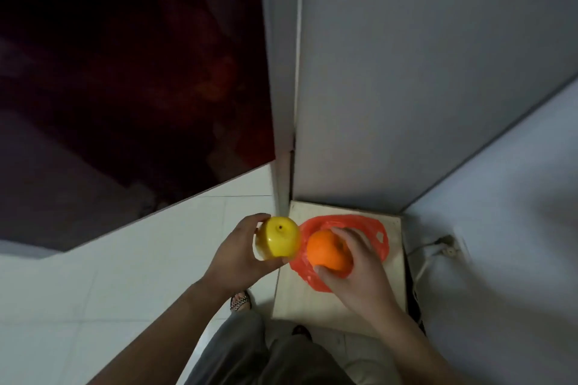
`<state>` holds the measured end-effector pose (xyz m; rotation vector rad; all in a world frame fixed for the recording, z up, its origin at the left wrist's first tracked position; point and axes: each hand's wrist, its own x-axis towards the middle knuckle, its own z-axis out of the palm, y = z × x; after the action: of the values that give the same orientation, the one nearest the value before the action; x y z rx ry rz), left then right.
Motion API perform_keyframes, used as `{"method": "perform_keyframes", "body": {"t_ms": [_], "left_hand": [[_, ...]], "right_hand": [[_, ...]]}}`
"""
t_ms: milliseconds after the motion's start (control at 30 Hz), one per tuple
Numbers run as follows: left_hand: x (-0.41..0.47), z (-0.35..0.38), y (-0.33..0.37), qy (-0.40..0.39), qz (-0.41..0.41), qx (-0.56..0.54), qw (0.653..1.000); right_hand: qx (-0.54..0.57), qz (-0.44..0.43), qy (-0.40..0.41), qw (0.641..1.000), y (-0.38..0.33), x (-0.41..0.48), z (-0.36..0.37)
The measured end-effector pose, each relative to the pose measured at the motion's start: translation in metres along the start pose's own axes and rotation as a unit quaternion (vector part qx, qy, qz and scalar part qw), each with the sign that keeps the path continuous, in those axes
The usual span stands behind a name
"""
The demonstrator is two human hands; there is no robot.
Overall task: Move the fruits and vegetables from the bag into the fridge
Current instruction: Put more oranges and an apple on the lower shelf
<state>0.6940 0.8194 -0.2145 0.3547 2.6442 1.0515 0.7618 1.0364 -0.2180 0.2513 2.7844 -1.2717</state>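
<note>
Head view: the left hand [237, 247] is curled round a yellow fruit [278, 241], held just left of the red bag [380, 230]. The right hand [359, 266] grips an orange [325, 248] right over the bag's mouth. The bag lies on a small wooden table [312, 306]. The dark red panel [125, 72] on the left looks like the fridge door, seemingly shut, so nothing appears stored yet. Count: one yellow fruit, one orange, one bag; anything deeper in the bag is hidden

A dim room corner.
White tile floor [125, 275] at 8 o'clock, pale wall [516, 212] at 3, socket [448, 245] at 4.
</note>
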Motion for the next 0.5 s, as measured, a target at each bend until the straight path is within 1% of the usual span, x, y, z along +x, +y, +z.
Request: {"method": "perform_keyframes", "body": {"t_ms": [100, 267, 367, 500], "left_hand": [[-0.037, -0.012, -0.007, 0.064, -0.056, -0.008, 0.996], [-0.094, -0.048, -0.031, 0.130, -0.136, -0.023, 0.982], [-0.131, -0.066, -0.046, 0.177, -0.182, -0.043, 0.966], [-0.177, -0.084, -0.071, 0.254, -0.236, -0.069, 0.935]], "right_hand": [[-0.010, -0.039, -0.039, 0.998, -0.022, 0.007, 0.006], [-0.003, -0.136, -0.124, 0.983, -0.072, 0.016, 0.037], [0.001, -0.202, -0.161, 0.966, -0.102, 0.017, 0.062], [0.005, -0.249, -0.226, 0.942, -0.146, 0.010, 0.104]]}}
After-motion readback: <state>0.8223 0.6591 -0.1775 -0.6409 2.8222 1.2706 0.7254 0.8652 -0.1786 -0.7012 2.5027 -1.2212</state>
